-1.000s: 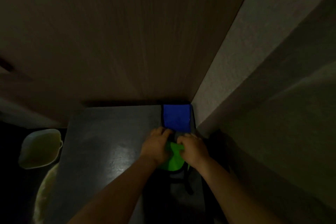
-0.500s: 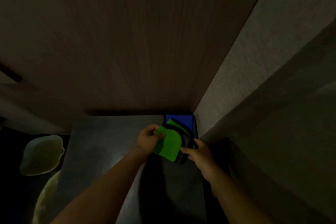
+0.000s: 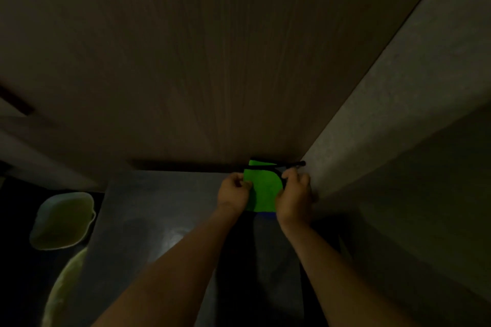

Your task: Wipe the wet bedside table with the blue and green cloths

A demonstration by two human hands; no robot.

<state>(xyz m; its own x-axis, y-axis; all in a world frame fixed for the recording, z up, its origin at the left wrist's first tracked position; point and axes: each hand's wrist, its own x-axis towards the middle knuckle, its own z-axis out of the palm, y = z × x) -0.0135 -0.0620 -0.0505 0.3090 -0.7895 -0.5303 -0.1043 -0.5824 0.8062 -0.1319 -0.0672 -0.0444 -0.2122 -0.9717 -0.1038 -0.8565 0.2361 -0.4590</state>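
Observation:
The room is dim. A green cloth (image 3: 264, 188) with a dark border is held up between both hands over the back right corner of the dark bedside table (image 3: 148, 207). My left hand (image 3: 233, 192) pinches its left edge and my right hand (image 3: 293, 191) grips its right edge. Only a thin strip of the blue cloth (image 3: 265, 214) peeks out under the green cloth's lower edge; the rest is hidden. A pale sheen shows on the tabletop near its middle.
A wooden panel (image 3: 186, 61) rises behind the table and a grey upholstered wall (image 3: 372, 127) closes in on the right. On the floor to the left stand a pale basin (image 3: 62, 220) and the rim of another pale container (image 3: 63, 287).
Both hands lifted the green cloth from the table's front toward the back right corner and spread it out. It now covers the blue cloth, which was in plain view before.

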